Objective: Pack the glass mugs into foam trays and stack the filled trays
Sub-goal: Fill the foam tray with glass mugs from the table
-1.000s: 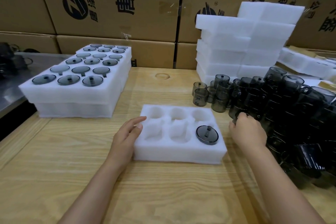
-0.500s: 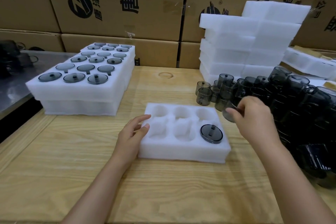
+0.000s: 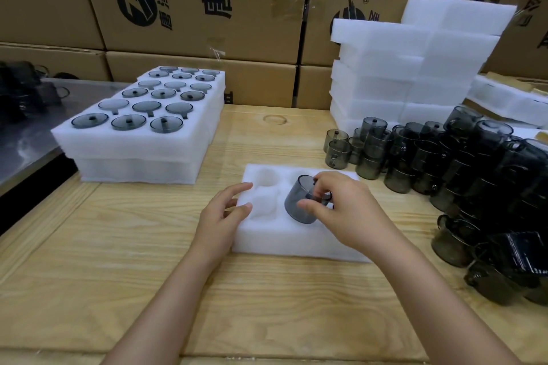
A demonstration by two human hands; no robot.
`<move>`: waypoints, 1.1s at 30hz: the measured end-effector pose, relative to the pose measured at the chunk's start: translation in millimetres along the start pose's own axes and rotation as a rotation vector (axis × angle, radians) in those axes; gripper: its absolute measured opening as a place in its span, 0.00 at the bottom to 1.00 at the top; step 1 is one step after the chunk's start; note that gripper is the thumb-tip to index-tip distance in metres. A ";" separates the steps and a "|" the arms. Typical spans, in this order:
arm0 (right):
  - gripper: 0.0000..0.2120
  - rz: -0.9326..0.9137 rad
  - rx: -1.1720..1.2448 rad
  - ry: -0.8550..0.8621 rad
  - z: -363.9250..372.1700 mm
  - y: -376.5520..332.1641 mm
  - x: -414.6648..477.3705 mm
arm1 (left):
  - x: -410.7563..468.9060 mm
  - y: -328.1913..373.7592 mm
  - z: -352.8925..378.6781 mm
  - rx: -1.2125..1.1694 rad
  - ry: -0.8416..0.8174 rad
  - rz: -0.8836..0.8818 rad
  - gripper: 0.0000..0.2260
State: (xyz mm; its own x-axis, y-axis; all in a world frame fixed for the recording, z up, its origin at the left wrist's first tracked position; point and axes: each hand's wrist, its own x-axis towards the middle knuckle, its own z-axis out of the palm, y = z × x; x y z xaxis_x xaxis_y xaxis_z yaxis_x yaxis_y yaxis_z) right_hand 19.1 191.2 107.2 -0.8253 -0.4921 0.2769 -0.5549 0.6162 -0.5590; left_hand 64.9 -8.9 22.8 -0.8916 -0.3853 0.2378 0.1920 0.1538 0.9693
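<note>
The right hand (image 3: pixel 350 213) pinched a smoky grey, round glass mug (image 3: pixel 298 206) between its thumb and curled fingers, gripping it at the side facing the palm. The mug was tilted, not upright, and hung over the middle pockets of a white rectangular foam tray (image 3: pixel 281 241); whether it touched the foam could not be told. The left hand (image 3: pixel 221 216) rested at the tray's left edge, its fingers loosely spread and holding nothing, with the fingertips on the foam. The tray lay flat on a pale wooden table (image 3: pixel 118 261). To its right stood a dense cluster of dark glass mugs (image 3: pixel 444 163), some stacked on one another. Behind them rose a pile of empty white foam blocks (image 3: pixel 400 68). At the table's far left sat a stack of filled foam trays (image 3: pixel 133 154), grey mugs showing in the top layer's pockets. Brown printed cardboard boxes (image 3: pixel 207 9) formed the back wall.
</note>
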 end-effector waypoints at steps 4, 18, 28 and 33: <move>0.16 -0.032 -0.208 -0.090 -3.8 -3.4 1.3 | -0.7 1.1 0.3 0.005 0.001 0.004 0.16; 0.36 0.094 -0.150 -0.050 19.0 -13.6 43.5 | -2.9 5.8 -0.4 0.055 -0.011 0.018 0.16; 0.33 0.124 -0.411 -0.386 60.3 6.2 45.0 | -4.5 5.9 0.6 0.050 -0.013 0.008 0.17; 0.33 0.117 -0.419 -0.377 59.3 6.8 43.8 | -4.9 7.6 1.3 0.048 -0.009 -0.005 0.18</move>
State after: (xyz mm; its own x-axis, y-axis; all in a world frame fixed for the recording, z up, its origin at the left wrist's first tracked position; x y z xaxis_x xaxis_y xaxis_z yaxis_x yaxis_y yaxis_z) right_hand -14.7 137.4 69.2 -0.8320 -0.5440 -0.1083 -0.5197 0.8328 -0.1906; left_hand 70.2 -4.7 29.0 -0.8963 -0.3778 0.2323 0.1682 0.1951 0.9663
